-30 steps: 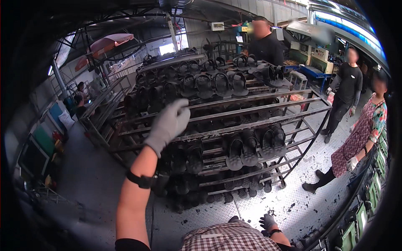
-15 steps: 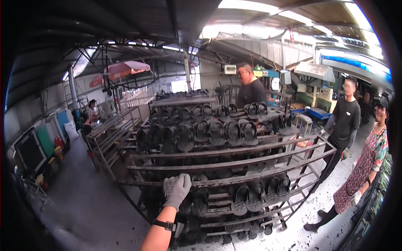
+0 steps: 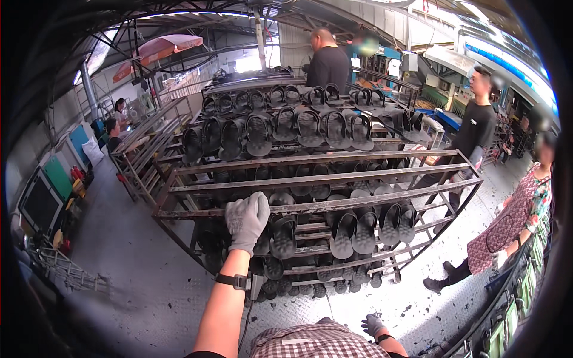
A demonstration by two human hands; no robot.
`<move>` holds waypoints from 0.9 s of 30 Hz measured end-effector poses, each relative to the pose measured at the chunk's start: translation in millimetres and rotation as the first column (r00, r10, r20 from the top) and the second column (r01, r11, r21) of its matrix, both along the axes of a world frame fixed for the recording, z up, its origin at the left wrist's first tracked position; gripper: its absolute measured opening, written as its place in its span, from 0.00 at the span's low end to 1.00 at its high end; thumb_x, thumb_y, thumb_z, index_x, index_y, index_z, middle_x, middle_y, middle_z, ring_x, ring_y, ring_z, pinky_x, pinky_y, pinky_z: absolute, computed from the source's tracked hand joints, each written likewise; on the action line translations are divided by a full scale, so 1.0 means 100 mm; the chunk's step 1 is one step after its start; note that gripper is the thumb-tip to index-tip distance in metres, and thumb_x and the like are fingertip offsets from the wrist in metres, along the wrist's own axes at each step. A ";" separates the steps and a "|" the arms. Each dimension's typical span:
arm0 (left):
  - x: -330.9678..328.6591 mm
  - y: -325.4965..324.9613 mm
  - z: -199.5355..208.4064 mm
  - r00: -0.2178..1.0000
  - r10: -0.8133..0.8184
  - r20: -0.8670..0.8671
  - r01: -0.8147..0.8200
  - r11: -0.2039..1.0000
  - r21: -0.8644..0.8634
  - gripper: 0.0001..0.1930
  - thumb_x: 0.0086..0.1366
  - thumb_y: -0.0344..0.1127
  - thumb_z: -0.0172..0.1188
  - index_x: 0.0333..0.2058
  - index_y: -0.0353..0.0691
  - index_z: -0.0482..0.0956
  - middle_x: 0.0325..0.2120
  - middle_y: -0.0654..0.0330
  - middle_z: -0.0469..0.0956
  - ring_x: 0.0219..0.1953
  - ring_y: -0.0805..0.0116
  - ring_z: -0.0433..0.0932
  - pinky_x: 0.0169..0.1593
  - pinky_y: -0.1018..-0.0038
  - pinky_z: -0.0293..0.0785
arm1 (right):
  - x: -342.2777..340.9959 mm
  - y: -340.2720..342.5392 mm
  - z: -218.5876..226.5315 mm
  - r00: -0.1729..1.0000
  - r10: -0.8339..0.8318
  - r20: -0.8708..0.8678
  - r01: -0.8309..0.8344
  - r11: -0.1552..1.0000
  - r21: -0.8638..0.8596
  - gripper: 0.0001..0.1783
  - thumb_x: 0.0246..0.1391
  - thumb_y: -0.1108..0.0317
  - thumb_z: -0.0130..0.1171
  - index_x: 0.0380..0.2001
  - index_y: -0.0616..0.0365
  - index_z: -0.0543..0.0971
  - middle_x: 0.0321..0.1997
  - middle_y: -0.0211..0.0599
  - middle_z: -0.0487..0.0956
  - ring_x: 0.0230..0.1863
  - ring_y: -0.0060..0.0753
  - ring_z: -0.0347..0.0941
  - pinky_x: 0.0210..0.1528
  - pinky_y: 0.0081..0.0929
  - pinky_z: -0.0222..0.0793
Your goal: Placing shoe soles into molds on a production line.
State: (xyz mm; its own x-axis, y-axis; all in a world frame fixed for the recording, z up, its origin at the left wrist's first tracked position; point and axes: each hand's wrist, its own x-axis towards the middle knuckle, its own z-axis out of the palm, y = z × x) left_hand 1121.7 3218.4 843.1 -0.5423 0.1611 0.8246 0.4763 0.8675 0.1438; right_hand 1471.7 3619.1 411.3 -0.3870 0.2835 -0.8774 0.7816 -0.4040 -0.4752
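My left hand, in a grey work glove with a dark strap at the wrist, is closed round the near top rail of a dark metal rack. Black sandals with wide straps rest on the rack's shelves in rows, just right of and below that hand. Low at the front, my right hand hangs beside my checked apron. Its glove looks grey and its fingers are spread, with nothing in them. The palm side of my left hand is hidden.
Another rack behind holds more black sandals. A person in black stands beyond it; another stands at the right. Nearer right is a person in a patterned apron. Green-fronted equipment lines the right edge. Scraps litter the metal floor.
The view has tipped downward, bringing my right hand and apron into sight. My left hand keeps its grip on the rail. The person behind the racks has turned away.
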 end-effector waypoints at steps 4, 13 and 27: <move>0.09 0.02 0.05 0.998 -0.004 -0.068 0.004 1.000 0.003 0.07 0.66 0.40 0.60 0.38 0.46 0.84 0.24 0.60 0.83 0.27 0.56 0.78 0.35 0.58 0.68 | 0.29 -0.03 0.10 0.956 0.291 -0.046 -0.290 0.957 0.021 0.17 0.68 0.59 0.39 0.54 0.51 0.69 0.64 0.42 0.76 0.61 0.50 0.74 0.58 0.51 0.66; 0.23 -0.14 -0.16 0.983 -0.001 -0.184 0.008 0.999 0.036 0.10 0.63 0.33 0.62 0.43 0.49 0.85 0.25 0.63 0.81 0.30 0.59 0.78 0.43 0.58 0.73 | 0.59 0.00 -0.16 0.992 0.064 0.108 -0.064 0.998 -0.001 0.21 0.69 0.51 0.41 0.53 0.52 0.72 0.60 0.36 0.77 0.56 0.43 0.75 0.54 0.49 0.65; 3.04 -1.56 -3.42 0.181 0.055 0.982 -0.757 0.645 0.103 0.30 0.64 0.50 0.59 0.61 0.41 0.72 0.53 0.43 0.78 0.57 0.44 0.76 0.59 0.55 0.72 | -0.77 -0.45 0.44 0.800 0.586 0.130 -0.598 0.797 0.086 0.28 0.68 0.49 0.49 0.66 0.48 0.68 0.54 0.37 0.80 0.50 0.40 0.78 0.49 0.45 0.68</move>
State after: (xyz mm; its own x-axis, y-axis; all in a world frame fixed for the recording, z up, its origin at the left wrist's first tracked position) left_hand 1425.7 3062.5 501.0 -0.7380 -0.5541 -0.3851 -0.6605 0.4766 0.5801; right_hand 1394.2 3574.3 455.7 -0.4317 0.1278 -0.8929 0.8923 0.2053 -0.4021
